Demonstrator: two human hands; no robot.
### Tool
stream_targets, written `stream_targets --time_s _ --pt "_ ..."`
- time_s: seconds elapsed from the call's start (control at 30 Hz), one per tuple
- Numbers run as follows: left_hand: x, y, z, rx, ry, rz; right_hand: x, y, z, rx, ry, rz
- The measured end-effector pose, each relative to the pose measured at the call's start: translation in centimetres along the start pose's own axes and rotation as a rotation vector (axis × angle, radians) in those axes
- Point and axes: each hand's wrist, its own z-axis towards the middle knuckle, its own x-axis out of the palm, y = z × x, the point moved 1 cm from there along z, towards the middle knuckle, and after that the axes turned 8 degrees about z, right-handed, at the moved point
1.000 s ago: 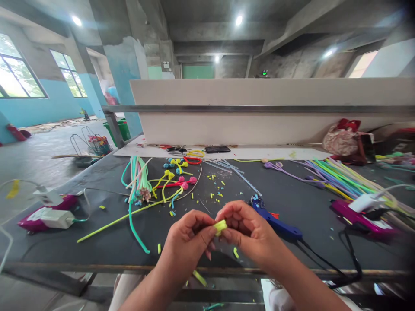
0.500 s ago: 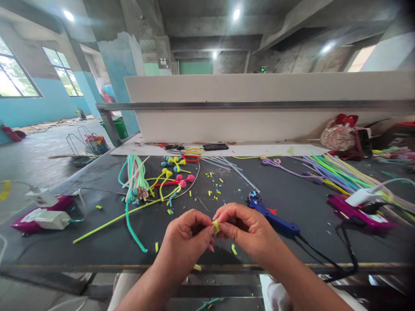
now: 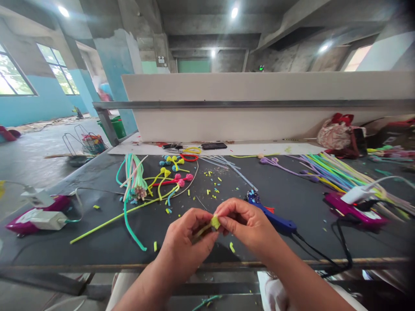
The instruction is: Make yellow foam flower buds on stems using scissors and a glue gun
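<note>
Over the front of the dark table, both hands meet at a small yellow cord knot [image 3: 215, 222]. My right hand [image 3: 248, 222] pinches the knot between thumb and fingertips. My left hand [image 3: 186, 237] is curled closed around the cord's yellow tail, which shows between thumb and forefinger. Part of the cord is hidden by the fingers. Just beyond my right hand lies a blue glue gun [image 3: 275, 219] with a black cable. Short yellow cut pieces [image 3: 231, 247] are scattered near both hands.
Left of centre lie a bundle of pastel cords [image 3: 133, 175] and several knotted cords [image 3: 178, 178]. More coloured cords [image 3: 327, 170] spread at right beside a purple power strip [image 3: 353, 211]. Another purple strip [image 3: 39, 215] sits far left. A phone [image 3: 214, 146] rests on the back ledge.
My left hand has opened its pinch a little, and the cord's tail now shows inside it. More of the yellow knot is visible at the right fingertips. The view has shifted slightly.
</note>
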Motion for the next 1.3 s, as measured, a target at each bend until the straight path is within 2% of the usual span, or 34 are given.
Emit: stream_targets --time_s 0.23,0.5,0.7,0.8,0.9,0.97,1.1,1.13,1.2,1.23,1.3 --pt "0.3 0.1 0.1 -0.052 -0.010 -0.084 0.0 -0.2 -0.1 0.003 -0.004 -0.059" --pt "0.5 0.1 0.5 -0.250 0.000 -0.293 -0.2 -0.6 0.1 0.029 -0.003 -0.100" --pt "1.0 0.8 1.8 -0.363 -0.042 -0.416 -0.3 -1.2 0.9 0.082 -0.012 -0.071" --pt "1.3 0.8 3.0 -0.374 -0.012 -0.483 -0.7 -1.6 1.7 0.103 -0.044 -0.080" --pt "0.3 0.3 3.5 -0.357 0.077 -0.313 -1.8 -1.5 2.4 0.133 -0.077 -0.076" --pt "-1.5 0.1 2.8 -0.261 0.063 -0.128 -2.7 -1.0 2.6 0.112 -0.116 -0.017" --pt "-6.0 1.4 -1.7 -0.034 0.134 0.346 -4.7 0.1 2.3 0.106 -0.213 0.201" --pt "-6.9 1.9 -3.0 0.052 0.194 0.459 -5.0 0.3 2.2 0.105 -0.223 0.248" --pt "-8.2 3.0 -4.6 0.085 0.353 0.645 -5.5 0.5 2.0 0.094 -0.236 0.328" --pt "-8.5 3.4 -4.8 0.121 0.435 0.712 -5.6 0.6 2.0 0.086 -0.241 0.363" --pt "-8.2 3.6 -3.6 0.152 0.572 0.796 -5.7 0.5 2.2 0.077 -0.253 0.423"
